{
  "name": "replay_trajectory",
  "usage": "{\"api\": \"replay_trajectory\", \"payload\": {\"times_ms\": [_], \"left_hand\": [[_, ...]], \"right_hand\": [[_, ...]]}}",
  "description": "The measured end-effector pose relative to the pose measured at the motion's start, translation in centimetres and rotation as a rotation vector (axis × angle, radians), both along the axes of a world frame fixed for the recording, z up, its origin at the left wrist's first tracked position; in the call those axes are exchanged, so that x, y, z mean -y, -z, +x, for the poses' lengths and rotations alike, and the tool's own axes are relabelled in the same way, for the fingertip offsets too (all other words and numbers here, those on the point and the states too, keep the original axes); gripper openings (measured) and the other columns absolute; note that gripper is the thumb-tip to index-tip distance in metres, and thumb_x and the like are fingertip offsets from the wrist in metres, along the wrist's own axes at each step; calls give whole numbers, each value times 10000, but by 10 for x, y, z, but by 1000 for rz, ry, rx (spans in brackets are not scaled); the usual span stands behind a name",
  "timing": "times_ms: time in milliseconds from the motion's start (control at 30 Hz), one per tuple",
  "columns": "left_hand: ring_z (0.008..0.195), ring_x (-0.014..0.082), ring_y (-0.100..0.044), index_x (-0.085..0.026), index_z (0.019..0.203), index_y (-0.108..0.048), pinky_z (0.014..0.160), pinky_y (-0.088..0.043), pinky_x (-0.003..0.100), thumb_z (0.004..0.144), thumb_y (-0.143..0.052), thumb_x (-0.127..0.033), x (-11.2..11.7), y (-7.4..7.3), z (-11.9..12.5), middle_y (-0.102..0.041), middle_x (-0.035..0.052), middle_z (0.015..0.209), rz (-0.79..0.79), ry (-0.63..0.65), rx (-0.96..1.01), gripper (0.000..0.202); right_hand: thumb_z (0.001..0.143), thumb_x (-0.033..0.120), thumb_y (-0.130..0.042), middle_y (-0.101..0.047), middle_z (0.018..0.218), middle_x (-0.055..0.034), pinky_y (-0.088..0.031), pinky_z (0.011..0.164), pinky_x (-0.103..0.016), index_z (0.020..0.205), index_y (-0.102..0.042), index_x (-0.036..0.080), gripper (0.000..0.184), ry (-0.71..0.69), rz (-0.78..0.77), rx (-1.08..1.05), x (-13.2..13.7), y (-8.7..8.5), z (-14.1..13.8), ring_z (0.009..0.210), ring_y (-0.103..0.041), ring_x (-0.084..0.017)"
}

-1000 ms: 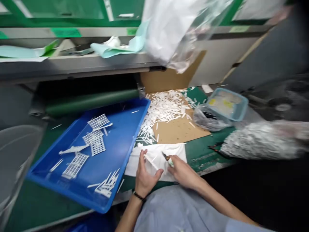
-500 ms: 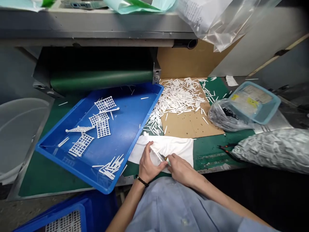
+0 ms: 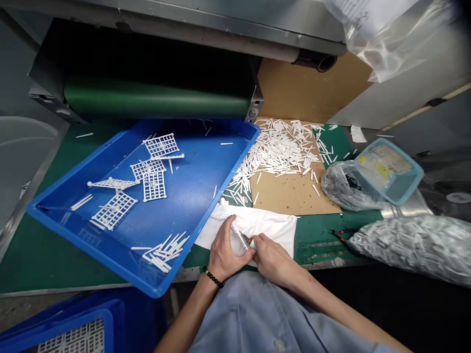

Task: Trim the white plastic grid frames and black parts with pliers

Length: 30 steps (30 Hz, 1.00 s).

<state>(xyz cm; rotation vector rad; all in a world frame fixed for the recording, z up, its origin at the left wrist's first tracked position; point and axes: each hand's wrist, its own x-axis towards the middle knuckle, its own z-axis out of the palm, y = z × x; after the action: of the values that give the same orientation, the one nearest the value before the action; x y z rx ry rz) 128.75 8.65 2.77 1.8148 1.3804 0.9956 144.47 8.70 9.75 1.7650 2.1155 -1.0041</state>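
At the left of the green worktop point(image 3: 79, 267), the blue tray point(image 3: 191, 196) brings its near corner to the front edge. White plastic grid frames point(image 3: 154, 185) lie in its left half, and loose white strips point(image 3: 164, 256) gather inside the near corner.

Further right, above a white cloth point(image 3: 274, 220) by the worktop's front edge, the left hand point(image 3: 225, 250) holds a thin white part point(image 3: 241, 238) between fingers and thumb. The right hand point(image 3: 272, 257) is closed around a small hand tool point(image 3: 251, 243) (its kind is mostly hidden by the fingers). One second ago the tool tip stood apart from the part; now it lies against or just beside it, and the hands have come together, perhaps touching. I judge that this brings the tool into working position on the part.

Behind the cloth, a heap of white strips point(image 3: 279, 147) covers the far portion of the cardboard sheet point(image 3: 285, 193). Near the worktop's right end stands a light-blue tub point(image 3: 403, 192); its pale label point(image 3: 393, 154) and yellow mark point(image 3: 384, 170) are too small for me to read. The printed sheet point(image 3: 368, 10) in the clear bag, above the far right corner, carries lines of writing, also unreadable.
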Motion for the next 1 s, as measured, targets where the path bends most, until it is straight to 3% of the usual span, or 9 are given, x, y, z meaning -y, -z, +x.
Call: {"api": "replay_trajectory", "payload": {"times_ms": [367,733,867,1000], "left_hand": [[1295,290,-453,-186,1450,-192,1054,-450,430,688,-725,-361,-2,5,-2,-441,142,1423,-1,7,-9,946],[1322,307,-422,-199,1482,-104,1070,-429,441,694,-714,-581,-4,9,-9,-417,168,1439,-57,71,-26,1067],[1322,296,-424,-201,1489,-90,1067,-435,430,692,-737,-536,-3,9,-8,-413,160,1444,-41,62,-4,1079],[1346,287,-391,-172,1501,-43,1081,-420,436,738,-696,-333,-5,1,-9,-390,161,1462,-25,68,9,1017]], "right_hand": [[793,83,-411,-551,1069,-117,-383,841,-305,1173,-502,131,393,10,40,6,0,10,-4,978,-536,-225],[733,52,-415,-531,1039,-107,-397,879,-337,1058,-514,152,354,-1,133,-78,7,44,4,975,-461,-221],[802,101,-398,-531,985,-105,-406,855,-353,1024,-517,151,257,-20,238,-177,14,56,9,933,-463,-223],[859,143,-364,-535,979,-115,-408,854,-362,1023,-516,144,224,-16,302,-239,16,57,11,940,-471,-232]]}}
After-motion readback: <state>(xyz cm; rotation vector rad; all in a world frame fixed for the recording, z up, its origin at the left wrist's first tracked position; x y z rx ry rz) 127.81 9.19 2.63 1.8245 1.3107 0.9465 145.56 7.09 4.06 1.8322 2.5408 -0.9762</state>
